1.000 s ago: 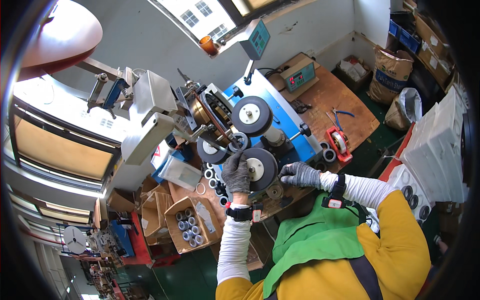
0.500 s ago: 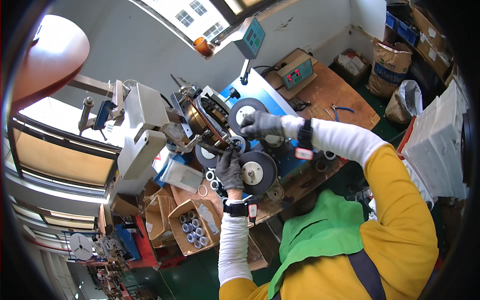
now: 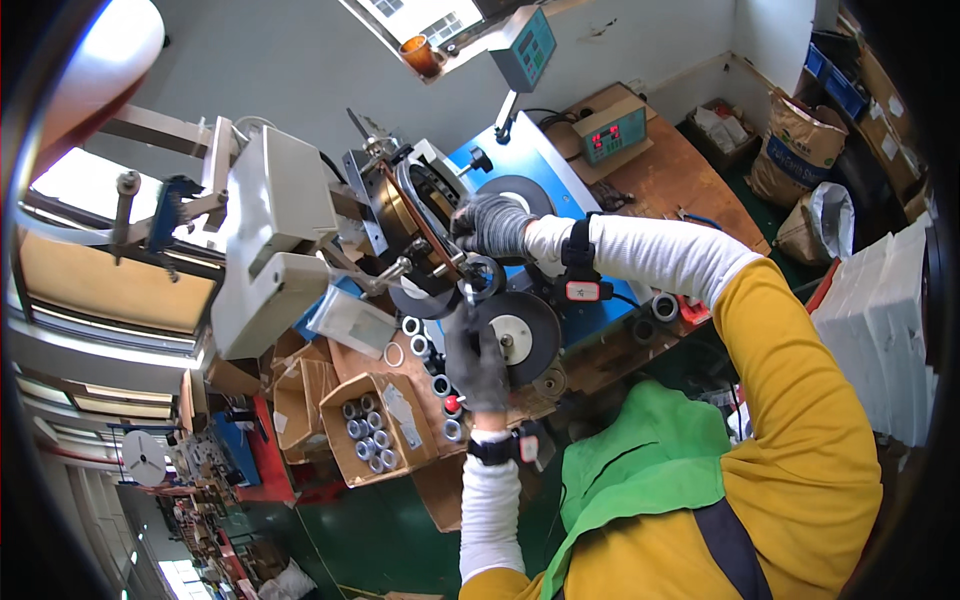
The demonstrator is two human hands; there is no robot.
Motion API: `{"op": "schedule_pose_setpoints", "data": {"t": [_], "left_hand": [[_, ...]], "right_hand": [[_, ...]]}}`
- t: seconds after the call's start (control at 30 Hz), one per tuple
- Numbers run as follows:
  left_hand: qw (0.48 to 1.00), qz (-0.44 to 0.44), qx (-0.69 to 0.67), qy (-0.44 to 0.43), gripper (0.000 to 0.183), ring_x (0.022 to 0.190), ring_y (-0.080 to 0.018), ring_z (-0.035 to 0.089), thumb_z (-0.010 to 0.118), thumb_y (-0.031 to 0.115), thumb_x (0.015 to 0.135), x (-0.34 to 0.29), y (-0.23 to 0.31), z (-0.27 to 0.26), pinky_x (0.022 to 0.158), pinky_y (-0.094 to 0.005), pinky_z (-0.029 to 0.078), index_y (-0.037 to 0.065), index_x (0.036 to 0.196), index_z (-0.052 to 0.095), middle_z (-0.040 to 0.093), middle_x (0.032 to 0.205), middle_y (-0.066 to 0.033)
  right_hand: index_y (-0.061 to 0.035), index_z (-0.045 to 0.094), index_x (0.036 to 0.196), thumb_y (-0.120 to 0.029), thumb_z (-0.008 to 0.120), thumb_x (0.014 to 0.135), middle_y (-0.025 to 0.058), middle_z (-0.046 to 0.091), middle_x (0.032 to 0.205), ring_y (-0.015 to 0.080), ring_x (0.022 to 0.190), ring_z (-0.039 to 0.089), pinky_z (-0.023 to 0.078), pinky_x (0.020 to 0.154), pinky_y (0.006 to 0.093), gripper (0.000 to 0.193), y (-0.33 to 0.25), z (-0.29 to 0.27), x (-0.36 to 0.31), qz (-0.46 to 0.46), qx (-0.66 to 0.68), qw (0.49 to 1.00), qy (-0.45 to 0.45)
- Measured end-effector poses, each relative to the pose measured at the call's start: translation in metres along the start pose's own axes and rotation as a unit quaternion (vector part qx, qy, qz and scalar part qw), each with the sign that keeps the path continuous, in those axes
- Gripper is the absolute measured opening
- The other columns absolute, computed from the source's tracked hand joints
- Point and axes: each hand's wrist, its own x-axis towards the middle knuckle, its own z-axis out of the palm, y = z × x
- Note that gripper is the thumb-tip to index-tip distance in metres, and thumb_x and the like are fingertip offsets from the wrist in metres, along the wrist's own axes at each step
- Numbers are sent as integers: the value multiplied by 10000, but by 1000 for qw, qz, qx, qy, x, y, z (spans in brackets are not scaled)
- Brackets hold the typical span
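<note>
In front of me is a winding machine with an upright metal ring [image 3: 405,215] and a blue base plate [image 3: 568,195]. Black rollers surround a small dark ring [image 3: 487,278], among them a large near roller [image 3: 522,338] with a white hub. My right hand [image 3: 492,226], in a grey glove, is at the upright ring's right side above the far roller [image 3: 520,192]. Its fingers are curled, and what they pinch is hidden. My gloved left hand [image 3: 476,360] is beside the near roller, just below the small ring; motion smears its fingers.
Loose rings [image 3: 440,385] lie along the bench edge, left of my left hand. A cardboard box [image 3: 400,455] holds several wound rings. A clear plastic bin [image 3: 352,322] stands behind them. Two control boxes [image 3: 613,135] [image 3: 523,48] are at the back; a white machine arm [image 3: 280,200] overhangs the left.
My left hand has drawn back toward me from the small ring, which stays between the rollers. My right hand has shifted left from the far roller to the upright ring. The view has shifted somewhat.
</note>
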Motion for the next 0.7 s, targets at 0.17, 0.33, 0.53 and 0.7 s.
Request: {"op": "schedule_pose_setpoints", "data": {"t": [0.17, 0.33, 0.53, 0.7], "left_hand": [[933, 225, -39, -277, 308, 830, -259, 561, 613, 63, 716, -88, 39, 11, 704, -306, 441, 17, 1011, 540, 570, 916, -130], [743, -369, -382, -407, 441, 1005, -231, 503, 567, 81, 752, -160, -27, 95, 847, -333, 406, 61, 1174, 440, 482, 1172, -104], [447, -644, -599, -168, 508, 1137, -282, 406, 536, 50, 739, -215, -109, 206, 921, -412, 357, 2, 1214, 363, 415, 1227, -160], [478, -553, -663, -165, 219, 929, -146, 503, 528, -33, 734, -230, -149, 246, 813, -288, 441, -78, 945, 494, 521, 1092, -151]], "right_hand": [[-145, 625, 797, -224, 605, 598, 58, 556, 883, 247, 881, 534, 432, 694, 368, 215, 6, -1, -3, -84, -208, 973, 46], [-134, 602, 764, -201, 638, 545, 64, 561, 813, 270, 801, 537, 439, 670, 377, 231, 25, 17, 1, -171, -195, 959, 111], [-119, 611, 847, -195, 625, 613, 71, 558, 923, 254, 883, 523, 430, 753, 357, 247, 16, 7, -9, -131, -211, 967, 53], [-105, 611, 868, -194, 603, 661, 89, 560, 955, 255, 925, 517, 416, 803, 353, 225, 7, 10, -9, -119, -196, 973, 40]]}}
